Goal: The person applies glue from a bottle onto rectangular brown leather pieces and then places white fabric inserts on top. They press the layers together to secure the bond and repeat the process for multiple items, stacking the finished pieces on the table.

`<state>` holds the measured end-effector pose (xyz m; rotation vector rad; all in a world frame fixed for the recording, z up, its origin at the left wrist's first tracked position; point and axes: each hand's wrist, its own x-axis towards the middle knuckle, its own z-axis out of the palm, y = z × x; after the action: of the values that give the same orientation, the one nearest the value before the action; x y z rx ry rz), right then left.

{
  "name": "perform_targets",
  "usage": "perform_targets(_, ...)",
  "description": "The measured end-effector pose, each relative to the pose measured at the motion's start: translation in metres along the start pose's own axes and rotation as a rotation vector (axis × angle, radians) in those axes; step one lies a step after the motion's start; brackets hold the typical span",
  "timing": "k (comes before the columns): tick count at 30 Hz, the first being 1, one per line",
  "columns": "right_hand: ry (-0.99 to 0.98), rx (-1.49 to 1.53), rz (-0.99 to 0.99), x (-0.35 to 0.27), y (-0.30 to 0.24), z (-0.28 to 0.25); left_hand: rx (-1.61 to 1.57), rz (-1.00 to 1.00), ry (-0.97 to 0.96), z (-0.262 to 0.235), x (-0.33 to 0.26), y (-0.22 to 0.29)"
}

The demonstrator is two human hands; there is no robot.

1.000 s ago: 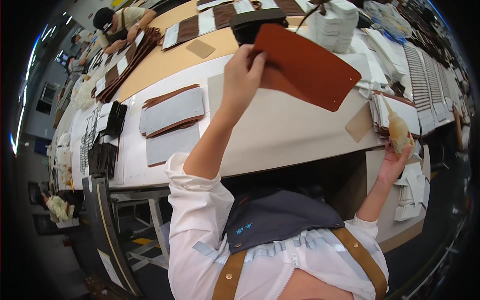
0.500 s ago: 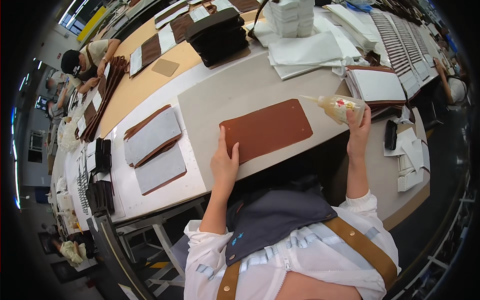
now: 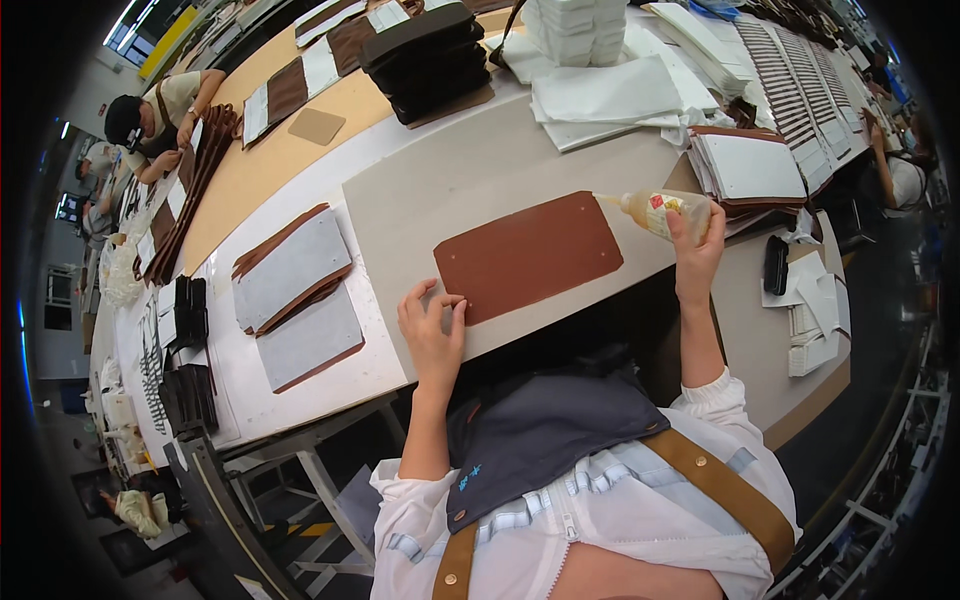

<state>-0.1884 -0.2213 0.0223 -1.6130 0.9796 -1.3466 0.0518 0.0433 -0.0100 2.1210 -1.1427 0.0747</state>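
Note:
A flat reddish-brown leather panel (image 3: 530, 258) with clipped corners and small holes lies on a grey board (image 3: 400, 205) in front of me. At its lower left corner is my left hand (image 3: 432, 325), fingers curled but apart, nothing held; the fingertips are at the panel's edge. My right hand (image 3: 697, 240) is wrapped round a clear squeeze glue bottle (image 3: 655, 212) with yellowish contents. The bottle is tipped sideways, its thin nozzle pointing left at the panel's upper right corner. Whether the tip touches the leather I cannot tell.
Left of the board lie grey-faced brown panels (image 3: 300, 270). A black stack (image 3: 425, 62) and white sheets (image 3: 610, 95) stand at the back. White-topped brown panels (image 3: 745, 165) are piled at the right. A co-worker (image 3: 160, 125) bends over leather pieces at the far left.
My left hand has shifted left and down, its index finger coming off the panel's left part and curling. The bottle in my right hand has tilted, its nozzle now nearer the panel's upper right corner.

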Motion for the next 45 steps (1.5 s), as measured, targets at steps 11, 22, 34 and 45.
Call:
perform_targets(11,0.010,-0.049,-0.008,-0.004,0.003,0.003,-0.524,-0.212,0.271,-0.007,-0.010,-0.012)
perform_targets(22,0.033,-0.128,-0.053,-0.007,0.002,0.006,-0.643,-0.326,0.369,-0.008,-0.008,-0.011)
perform_targets(34,0.032,-0.181,-0.120,-0.012,-0.003,0.009,-0.657,-0.328,0.365,-0.007,-0.008,-0.011)
perform_targets(45,-0.053,-0.165,-0.158,-0.026,-0.017,0.032,-0.674,-0.334,0.375,-0.008,-0.007,-0.011)
